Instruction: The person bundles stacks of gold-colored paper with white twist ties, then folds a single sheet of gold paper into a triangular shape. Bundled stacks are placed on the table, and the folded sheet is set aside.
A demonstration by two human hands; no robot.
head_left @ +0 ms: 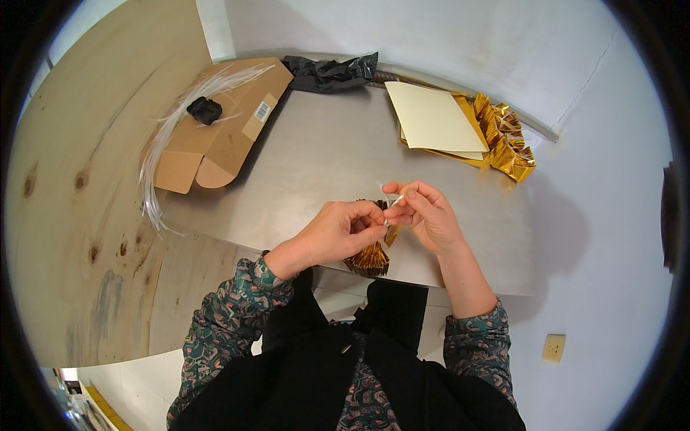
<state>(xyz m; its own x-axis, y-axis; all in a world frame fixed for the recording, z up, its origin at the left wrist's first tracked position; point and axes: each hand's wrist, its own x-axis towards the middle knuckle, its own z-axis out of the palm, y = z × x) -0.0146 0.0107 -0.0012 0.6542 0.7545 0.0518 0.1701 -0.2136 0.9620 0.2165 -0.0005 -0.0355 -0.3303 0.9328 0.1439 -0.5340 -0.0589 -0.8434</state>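
A bundle of gold pleated foil (369, 260) lies near the table's front edge, partly under my hands. My left hand (334, 228) is closed in a pinch above it, thumb and forefinger meeting at the lower end of a thin white strand (395, 202). On the strand's upper part, my right hand (431, 219) pinches with thumb and fingertips. A wispy clear end rises above the fingers. My hands hide the middle of the foil bundle, so I cannot tell whether the strand passes around it.
On the left, a brown cardboard box (237, 136) bears long white plastic strands (164, 133) and a small black object (204, 110). Crumpled black plastic (330, 73) lies at the back. Cream sheets (437, 118) and more pleated gold foil (509, 144) sit at the back right of the metal table (316, 144).
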